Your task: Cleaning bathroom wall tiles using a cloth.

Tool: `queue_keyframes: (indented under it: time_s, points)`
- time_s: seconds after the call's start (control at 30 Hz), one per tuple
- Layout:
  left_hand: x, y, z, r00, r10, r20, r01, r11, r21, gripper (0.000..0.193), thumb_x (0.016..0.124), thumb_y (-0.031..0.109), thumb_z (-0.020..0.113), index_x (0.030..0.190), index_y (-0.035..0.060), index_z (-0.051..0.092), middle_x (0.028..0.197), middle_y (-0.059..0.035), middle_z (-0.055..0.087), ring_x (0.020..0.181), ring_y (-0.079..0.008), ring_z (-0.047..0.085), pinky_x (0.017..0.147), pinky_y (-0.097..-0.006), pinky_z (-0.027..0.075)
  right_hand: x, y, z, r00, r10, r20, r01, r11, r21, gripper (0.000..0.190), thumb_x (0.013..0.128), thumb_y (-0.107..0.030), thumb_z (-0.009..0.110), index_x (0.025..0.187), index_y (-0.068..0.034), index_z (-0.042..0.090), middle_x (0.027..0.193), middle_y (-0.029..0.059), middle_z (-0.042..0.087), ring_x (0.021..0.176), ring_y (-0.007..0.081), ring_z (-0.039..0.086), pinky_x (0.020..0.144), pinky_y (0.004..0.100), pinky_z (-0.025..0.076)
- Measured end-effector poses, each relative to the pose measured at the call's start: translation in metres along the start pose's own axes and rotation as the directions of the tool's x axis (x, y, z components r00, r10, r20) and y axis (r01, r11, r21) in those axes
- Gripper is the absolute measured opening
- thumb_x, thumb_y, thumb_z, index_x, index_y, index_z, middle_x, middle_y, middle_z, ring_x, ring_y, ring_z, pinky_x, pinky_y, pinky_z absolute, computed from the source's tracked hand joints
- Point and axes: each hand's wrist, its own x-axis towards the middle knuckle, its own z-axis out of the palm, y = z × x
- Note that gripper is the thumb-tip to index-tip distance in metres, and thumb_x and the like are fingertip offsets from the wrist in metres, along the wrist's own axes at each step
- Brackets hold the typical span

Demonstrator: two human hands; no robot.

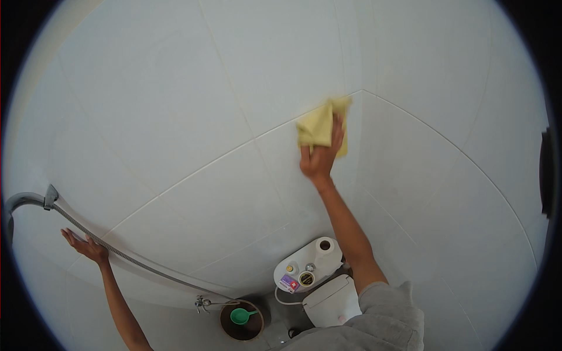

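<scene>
My right hand (321,160) holds a folded yellow cloth (317,127) against the white tiled wall (281,175), close to the corner. The cloth lies over part of the fingers and is slightly blurred. Over to the left, my left hand (90,249) is raised at the wall with its fingers extended and nothing in it. Beside it runs the metal shower hose (145,266), which hangs from a chrome shower head in a wall holder (51,197). Whether the left palm touches the tiles or the hose, I cannot tell.
Below stands a white toilet with a closed lid (331,302). Its cistern top (284,267) carries a toilet roll (325,252), a round tub (306,278), a purple box (289,283) and a small bottle (290,268). A tap (201,303) adjoins a bucket (223,324) holding a green dipper (239,316).
</scene>
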Motion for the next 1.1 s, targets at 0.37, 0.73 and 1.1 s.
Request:
queue_keyframes:
  time_s: [0.37, 0.73, 1.1]
  points:
    - [0.000, 0.000, -0.001, 1.000, 0.002, 0.017, -0.003, 0.999, 0.044, 0.070, 0.107, 0.041, 0.047, 0.158, -0.0039, 0.028, 0.168, -0.0255, 0.022, 0.157, -0.0406, 0.019, 0.127, -0.0548, 0.015, 0.223, -0.046, -0.013, 0.953, -0.283, -0.112, 0.278, 0.959, -0.062, 0.067, 0.096, -0.045, 0.055, 0.151, -0.007, 0.051, 0.170, 0.0250, 0.019, 0.155, 0.0509, 0.012, 0.121, 0.0672, 0.009]
    - [0.001, -0.003, -0.001, 1.000, 0.006, 0.003, -0.006, 1.000, 0.018, 0.074, 0.107, 0.046, 0.046, 0.159, -0.0028, 0.028, 0.168, -0.0231, 0.023, 0.157, -0.0396, 0.019, 0.127, -0.0562, 0.015, 0.114, -0.011, -0.017, 0.995, -0.093, -0.043, 0.093, 0.996, 0.011, 0.070, 0.101, -0.044, 0.049, 0.159, -0.006, 0.037, 0.169, 0.0259, 0.020, 0.157, 0.0486, 0.009, 0.122, 0.0654, 0.008]
    - [-0.002, 0.004, 0.009, 1.000, -0.021, -0.001, 0.021, 1.000, 0.003, 0.069, 0.107, 0.039, 0.048, 0.158, -0.0025, 0.029, 0.168, -0.0234, 0.023, 0.157, -0.0395, 0.019, 0.127, -0.0558, 0.015, 0.177, 0.004, -0.023, 0.962, -0.250, -0.114, 0.245, 0.968, -0.057, 0.066, 0.099, -0.053, 0.054, 0.144, -0.005, 0.057, 0.169, 0.0295, 0.013, 0.156, 0.0501, 0.008, 0.121, 0.0664, 0.008]
